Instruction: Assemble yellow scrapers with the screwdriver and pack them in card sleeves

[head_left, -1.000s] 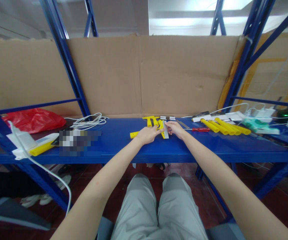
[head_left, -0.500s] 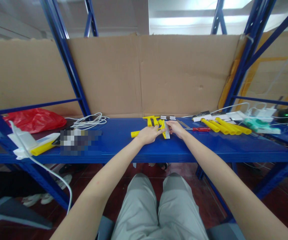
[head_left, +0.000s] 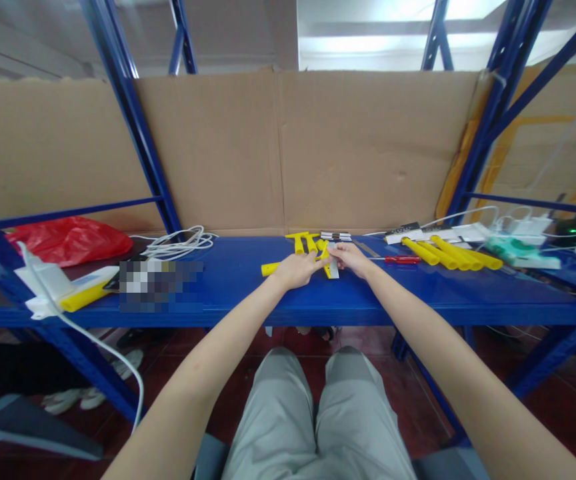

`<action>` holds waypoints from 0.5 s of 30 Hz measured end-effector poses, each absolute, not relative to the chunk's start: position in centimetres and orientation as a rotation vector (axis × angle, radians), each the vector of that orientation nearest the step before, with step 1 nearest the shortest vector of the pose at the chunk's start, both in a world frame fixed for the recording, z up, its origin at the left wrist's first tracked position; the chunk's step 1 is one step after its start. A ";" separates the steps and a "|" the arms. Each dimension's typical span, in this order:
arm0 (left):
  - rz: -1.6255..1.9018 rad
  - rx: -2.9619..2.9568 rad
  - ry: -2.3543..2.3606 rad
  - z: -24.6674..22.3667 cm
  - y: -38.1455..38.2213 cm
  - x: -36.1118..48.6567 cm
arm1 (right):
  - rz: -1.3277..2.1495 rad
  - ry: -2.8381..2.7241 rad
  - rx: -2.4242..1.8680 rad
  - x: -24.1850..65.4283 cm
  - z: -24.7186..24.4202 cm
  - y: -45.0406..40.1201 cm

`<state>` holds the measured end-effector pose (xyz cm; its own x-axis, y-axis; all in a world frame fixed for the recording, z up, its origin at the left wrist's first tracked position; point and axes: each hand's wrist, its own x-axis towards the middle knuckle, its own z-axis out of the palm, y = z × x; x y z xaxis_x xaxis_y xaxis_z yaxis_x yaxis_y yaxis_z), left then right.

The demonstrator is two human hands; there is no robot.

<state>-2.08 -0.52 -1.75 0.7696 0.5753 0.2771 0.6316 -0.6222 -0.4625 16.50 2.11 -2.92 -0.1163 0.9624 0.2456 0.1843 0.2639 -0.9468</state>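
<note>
Yellow handle [head_left: 269,269] runs through the closed grip of the left hand [head_left: 295,271], butt emerging on one side, head on the other. Beside the handle's head, the right hand [head_left: 349,258] pinches a metal blade [head_left: 334,269]. Behind the handle lie yellow pieces [head_left: 299,244]; to its right, a red screwdriver [head_left: 402,259].

Looks like smooth plastic on the yellow tool [head_left: 270,269] at frame centre, like bright metal on the blade [head_left: 335,269]. Gleams like painted metal on the blue shelf [head_left: 233,283]. Appears matt on the upper-centre cardboard [head_left: 218,147], crinkled and glossy on the red bag [head_left: 88,241] at left.
</note>
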 end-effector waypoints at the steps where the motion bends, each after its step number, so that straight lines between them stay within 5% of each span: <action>1: -0.142 -2.421 -0.918 -1.7 -0.5 -2.1 | 0.947 -1.521 -1.148 16.5 -2.9 2.3; 10: -0.220 -2.457 -1.125 -1.6 -0.6 -3.0 | 0.137 -1.668 -1.664 17.9 -2.9 3.7; 15: -0.200 -2.504 -1.119 -2.0 -0.5 -2.8 | -0.014 -1.886 -1.883 17.2 -2.9 2.9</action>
